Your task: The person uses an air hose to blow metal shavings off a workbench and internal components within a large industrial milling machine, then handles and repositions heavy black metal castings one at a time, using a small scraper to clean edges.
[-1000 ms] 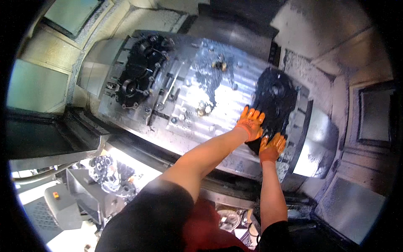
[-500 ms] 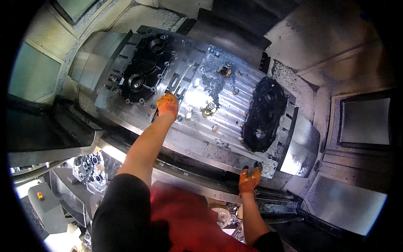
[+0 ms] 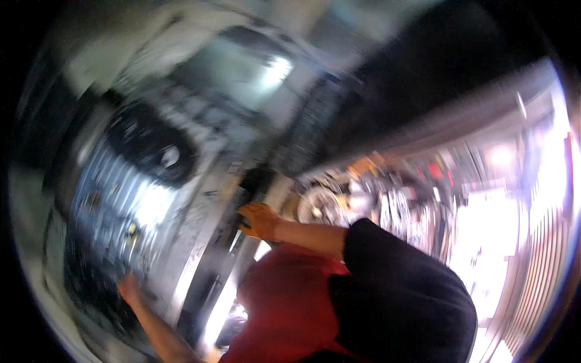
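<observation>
Dark cast part (image 3: 151, 154) sits clamped on the grey metal fixture plate (image 3: 115, 212) inside the machine, up and to my left in the head view, well apart from both of my hands. Everything smears with motion, so detail is poor. My right hand (image 3: 259, 221), in an orange glove, curls over the dark ledge (image 3: 227, 242) at the machine's front edge, fingers closed on that rim. My left hand (image 3: 128, 287) lies low on the plate's near end; I cannot tell whether its fingers grip anything. I judge the part is seated, and neither hand works on it now. Bright shop clutter (image 3: 423, 187) blurs to my right.
</observation>
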{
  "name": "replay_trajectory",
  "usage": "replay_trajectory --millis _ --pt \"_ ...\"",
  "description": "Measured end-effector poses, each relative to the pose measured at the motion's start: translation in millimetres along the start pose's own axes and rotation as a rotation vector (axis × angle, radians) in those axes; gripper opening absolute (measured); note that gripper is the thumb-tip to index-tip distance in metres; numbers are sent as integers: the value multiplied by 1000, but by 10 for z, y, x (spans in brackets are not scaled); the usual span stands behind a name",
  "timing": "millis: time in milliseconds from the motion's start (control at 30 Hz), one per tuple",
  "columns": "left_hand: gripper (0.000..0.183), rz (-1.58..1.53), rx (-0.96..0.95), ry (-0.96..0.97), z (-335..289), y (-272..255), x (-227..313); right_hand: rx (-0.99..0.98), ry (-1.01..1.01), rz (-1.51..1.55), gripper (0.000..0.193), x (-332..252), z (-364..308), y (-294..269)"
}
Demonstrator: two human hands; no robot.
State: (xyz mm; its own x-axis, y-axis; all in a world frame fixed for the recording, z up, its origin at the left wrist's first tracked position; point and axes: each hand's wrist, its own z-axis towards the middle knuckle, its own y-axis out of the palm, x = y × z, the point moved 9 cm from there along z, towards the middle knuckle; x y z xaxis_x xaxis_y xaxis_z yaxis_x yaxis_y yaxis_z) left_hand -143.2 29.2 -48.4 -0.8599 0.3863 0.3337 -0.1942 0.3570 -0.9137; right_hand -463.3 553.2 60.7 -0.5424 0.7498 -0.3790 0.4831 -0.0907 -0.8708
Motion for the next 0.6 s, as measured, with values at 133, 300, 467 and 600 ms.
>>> replay_trajectory --millis 133,300,467,600 --pt "40 108 134 201 -724 -223 555 -33 332 230 52 816 -971 63" --pt "33 -346 -138 371 -1744 656 961 -114 708 292 45 1863 -2251 610" --pt "31 -429 -272 522 -3058 941 1828 366 908 315 43 2816 -3267 344" --pt "30 -373 -266 472 -3776 810 2238 893 869 -120 58 3418 -3874 -1173"
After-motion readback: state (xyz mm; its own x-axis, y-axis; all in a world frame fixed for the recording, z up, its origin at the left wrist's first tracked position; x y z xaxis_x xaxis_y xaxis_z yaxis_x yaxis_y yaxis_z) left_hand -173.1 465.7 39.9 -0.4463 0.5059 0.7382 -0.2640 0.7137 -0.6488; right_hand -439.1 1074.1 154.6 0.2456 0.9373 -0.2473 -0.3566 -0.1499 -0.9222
